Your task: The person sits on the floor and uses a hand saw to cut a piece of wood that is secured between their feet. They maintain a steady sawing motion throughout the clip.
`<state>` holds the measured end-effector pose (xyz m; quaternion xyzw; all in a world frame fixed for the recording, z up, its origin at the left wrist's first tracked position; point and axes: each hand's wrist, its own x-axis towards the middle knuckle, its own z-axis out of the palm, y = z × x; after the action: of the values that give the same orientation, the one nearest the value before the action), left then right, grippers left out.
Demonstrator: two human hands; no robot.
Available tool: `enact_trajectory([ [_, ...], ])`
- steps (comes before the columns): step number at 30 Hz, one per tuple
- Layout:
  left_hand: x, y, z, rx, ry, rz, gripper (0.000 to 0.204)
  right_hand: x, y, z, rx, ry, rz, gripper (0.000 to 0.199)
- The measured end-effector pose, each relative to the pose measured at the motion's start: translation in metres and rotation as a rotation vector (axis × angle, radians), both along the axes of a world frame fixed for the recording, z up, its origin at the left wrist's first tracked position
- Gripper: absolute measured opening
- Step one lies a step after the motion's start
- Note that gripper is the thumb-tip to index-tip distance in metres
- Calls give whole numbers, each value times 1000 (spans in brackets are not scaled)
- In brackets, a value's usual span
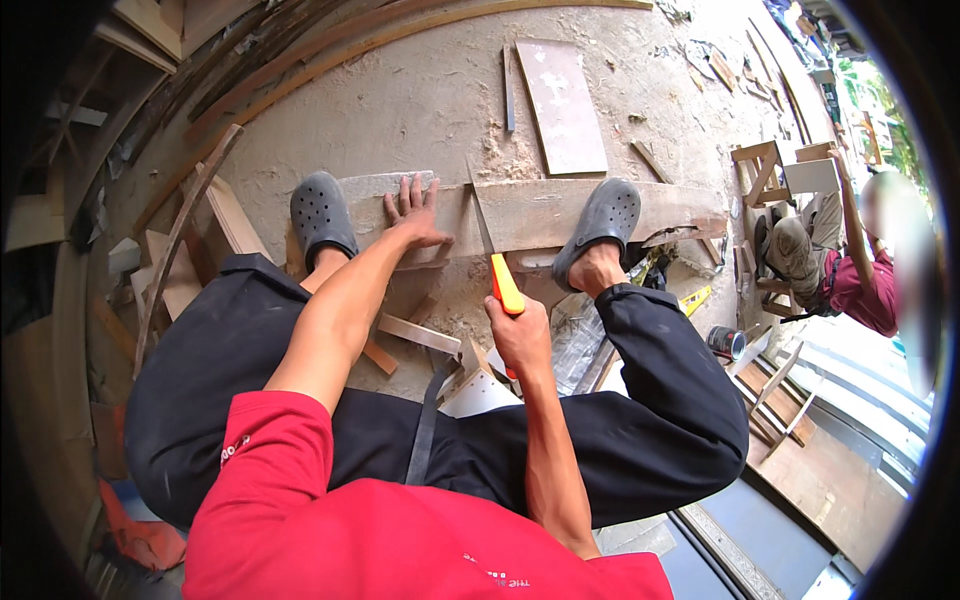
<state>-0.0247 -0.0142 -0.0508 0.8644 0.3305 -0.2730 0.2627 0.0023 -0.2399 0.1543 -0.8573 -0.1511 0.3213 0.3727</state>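
Observation:
My right hand [522,338] is wrapped around the yellow-orange handle of a handsaw [482,218]. Its thin blade points away from me and crosses a long wooden plank [540,208], near the plank's middle. My left hand [415,213] lies flat on the plank just left of the blade, fingers spread, with fingertips over a shorter greyish wood piece [375,186]. My feet, in grey clogs [324,208], stand on either side of the cut, the right one resting on the plank. Whether the blade has cut into the wood cannot be made out.
A flat board [563,105] and a narrow dark strip [508,90] lie on the dusty floor ahead, beside sawdust [512,158]. Wood offcuts [420,333] lie between my legs. A paint can [726,342] stands at right. Farther right, another person [860,270] handles a wooden piece.

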Motion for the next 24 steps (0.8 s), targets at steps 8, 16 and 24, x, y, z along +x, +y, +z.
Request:
enact_trajectory([
  [8,-3,2,-15,-24,67,-2,137,-23,-27,73,-148,2,21,26],
  [16,4,6,-6,-12,60,-12,134,9,-11,19,-61,50,-15,26],
  [24,4,5,-2,1,81,4,137,-15,-1,67,-135,9,36,24],
])
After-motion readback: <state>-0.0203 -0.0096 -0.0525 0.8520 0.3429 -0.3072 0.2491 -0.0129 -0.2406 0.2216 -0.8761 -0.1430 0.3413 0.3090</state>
